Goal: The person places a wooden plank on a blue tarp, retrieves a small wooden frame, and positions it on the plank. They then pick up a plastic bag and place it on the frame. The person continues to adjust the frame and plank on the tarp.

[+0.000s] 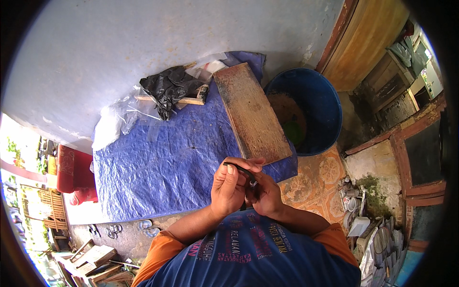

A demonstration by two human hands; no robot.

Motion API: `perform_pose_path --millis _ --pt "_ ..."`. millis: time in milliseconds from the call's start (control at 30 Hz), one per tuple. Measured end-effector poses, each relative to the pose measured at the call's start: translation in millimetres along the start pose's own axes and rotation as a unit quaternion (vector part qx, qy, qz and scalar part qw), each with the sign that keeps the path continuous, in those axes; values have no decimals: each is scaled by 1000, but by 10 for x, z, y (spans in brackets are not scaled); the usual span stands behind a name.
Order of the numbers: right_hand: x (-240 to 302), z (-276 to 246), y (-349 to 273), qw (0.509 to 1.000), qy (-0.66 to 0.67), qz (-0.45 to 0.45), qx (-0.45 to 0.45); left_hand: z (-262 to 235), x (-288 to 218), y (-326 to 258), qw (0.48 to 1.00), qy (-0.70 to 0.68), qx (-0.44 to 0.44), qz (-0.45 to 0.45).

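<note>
My left hand [225,192] is closed, its thumb and fingers gripping a thin, curved black strap-like piece [241,170]. Close beside it, my right hand [267,196] has its fingers curled round the other end of the piece. A small shiny spot shows between the hands, too small to make out. Both hands are raised in front of my chest. Just beyond them, a long worn wooden board [253,115] lies at a slant on a blue tarpaulin [167,158].
A black plastic bag [169,88] and clear plastic sheeting [126,112] lie on the tarpaulin by the wall. A deep blue barrel [330,115] stands right of the board. Sandals [148,227] and wood pieces [95,258] are at lower left, kitchen utensils [382,244] at lower right.
</note>
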State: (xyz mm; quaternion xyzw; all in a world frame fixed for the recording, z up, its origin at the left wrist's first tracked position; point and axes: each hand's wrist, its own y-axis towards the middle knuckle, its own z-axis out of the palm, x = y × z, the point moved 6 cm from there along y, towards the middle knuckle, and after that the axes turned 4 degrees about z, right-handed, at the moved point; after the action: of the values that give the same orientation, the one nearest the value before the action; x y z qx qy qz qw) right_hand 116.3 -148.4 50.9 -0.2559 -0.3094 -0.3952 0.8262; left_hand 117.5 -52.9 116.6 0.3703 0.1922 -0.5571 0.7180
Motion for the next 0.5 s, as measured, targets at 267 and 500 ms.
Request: perform_pose_path --millis 267,500 --pt "7 12 14 999 -27 -27 13 -7 -9 3 1000 3 1 4" --pt "-66 -18 22 999 34 19 -2 -28 -7 -8 1000 5 0 9"
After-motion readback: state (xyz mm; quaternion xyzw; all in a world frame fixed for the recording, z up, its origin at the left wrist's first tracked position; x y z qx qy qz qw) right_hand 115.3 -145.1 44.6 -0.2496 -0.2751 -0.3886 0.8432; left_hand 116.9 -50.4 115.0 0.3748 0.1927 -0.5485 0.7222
